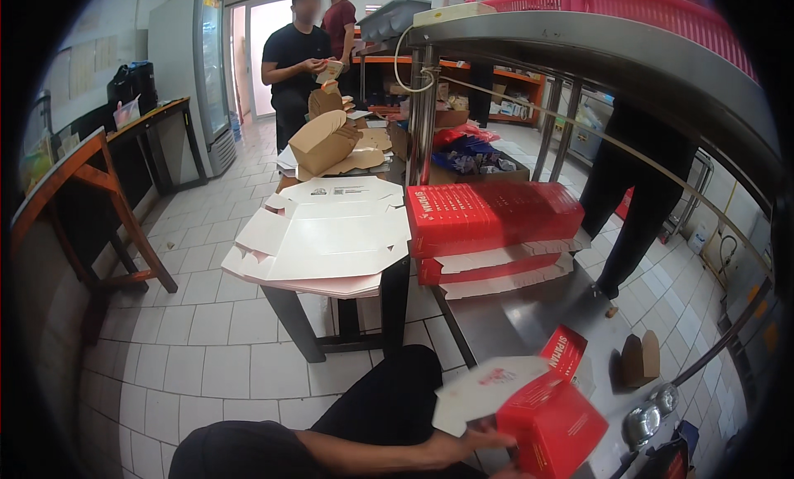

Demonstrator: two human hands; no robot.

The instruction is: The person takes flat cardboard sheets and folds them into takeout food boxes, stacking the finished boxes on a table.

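Observation:
A partly folded red-and-white food carton is between my hands at the lower right, with its white flap raised and slightly blurred. My left hand has its fingers closed on the carton's near left edge. At the bottom edge of the picture, my right hand shows only in part beside the carton's lower side; its fingers are mostly hidden. Just beyond stands a red end panel; whether it belongs to the same carton I cannot tell.
Flat white carton blanks lie stacked on a black-legged stool. Red cartons are piled on the steel shelf. A brown carton and metal bowls sit at right. Farther back, a person handles a small carton.

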